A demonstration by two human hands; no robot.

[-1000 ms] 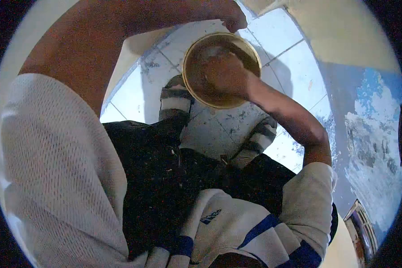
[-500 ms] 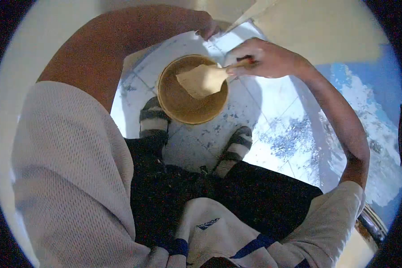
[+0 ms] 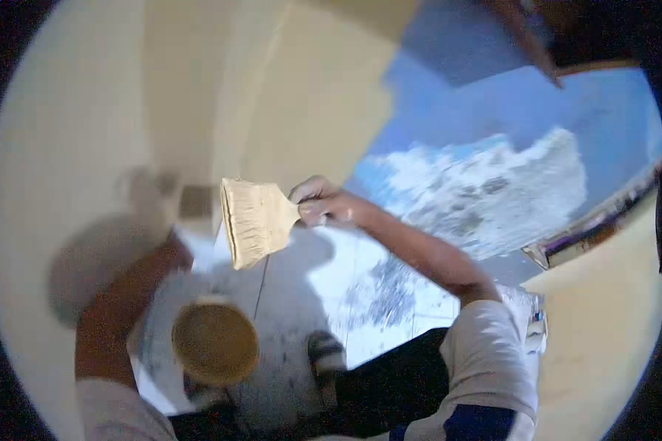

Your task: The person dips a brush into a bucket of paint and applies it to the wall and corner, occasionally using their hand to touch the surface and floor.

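Observation:
My right hand (image 3: 320, 202) is closed around the handle of a wide brush (image 3: 254, 220), whose bristles are coated in cream paint and point left. The brush is raised above the floor, in front of the wall corner. Lower left of it, a round bucket (image 3: 215, 342) holding tan paint stands on the tiled floor near my feet. My left hand (image 3: 176, 253) is low at the left, beside the wall and above the bucket; it is blurred and dark, and its fingers cannot be made out.
A cream-painted wall (image 3: 309, 95) meets a blue wall section (image 3: 485, 103) with a rough white patch (image 3: 500, 184). A narrow shelf-like ledge with items (image 3: 596, 228) runs along the right. My sandalled foot (image 3: 325, 356) rests on stained floor tiles (image 3: 360, 257).
The brush has left the bucket and is now up near the wall, bristles turned left. My view has tilted up and right, so the bucket appears lower left.

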